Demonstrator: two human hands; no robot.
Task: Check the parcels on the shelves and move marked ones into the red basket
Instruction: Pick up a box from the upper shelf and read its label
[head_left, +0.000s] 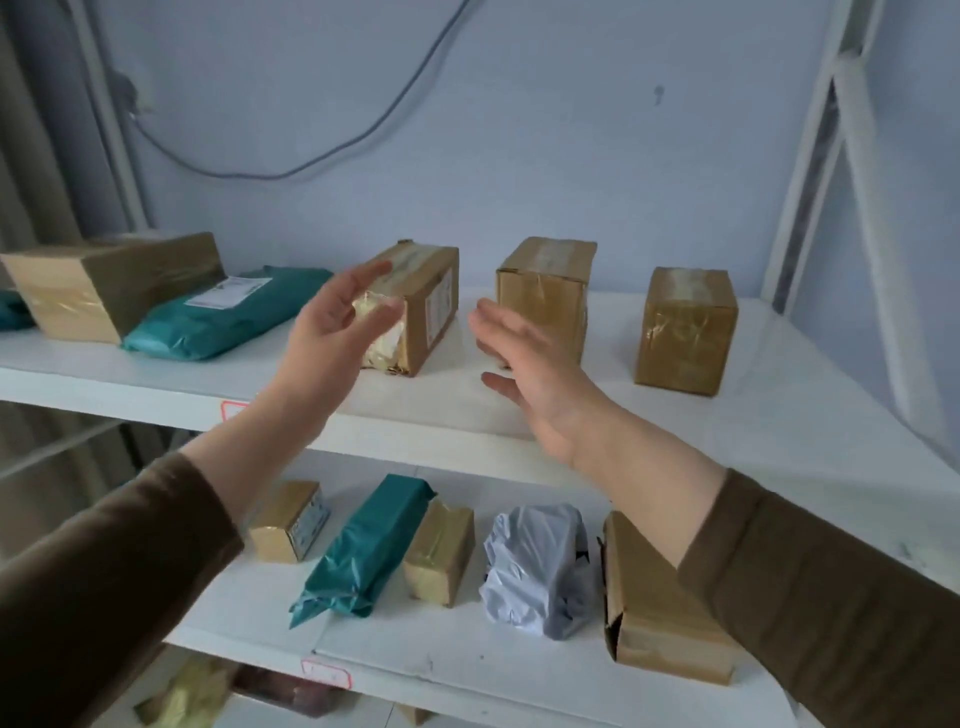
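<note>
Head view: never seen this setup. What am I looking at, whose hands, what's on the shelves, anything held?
One picture, from a camera worn on a person's head, looking forward and down. No machine: the left hand and right hand are the person's own, both open and empty, raised toward a taped cardboard box on the upper shelf. That shelf also holds more cardboard boxes and a teal mailer bag. The lower shelf holds small boxes, a teal bag and a grey bag. No red basket is in view.

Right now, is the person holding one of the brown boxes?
No, both the left hand and the right hand are open and empty, reaching toward the taped box on the upper shelf.
</note>
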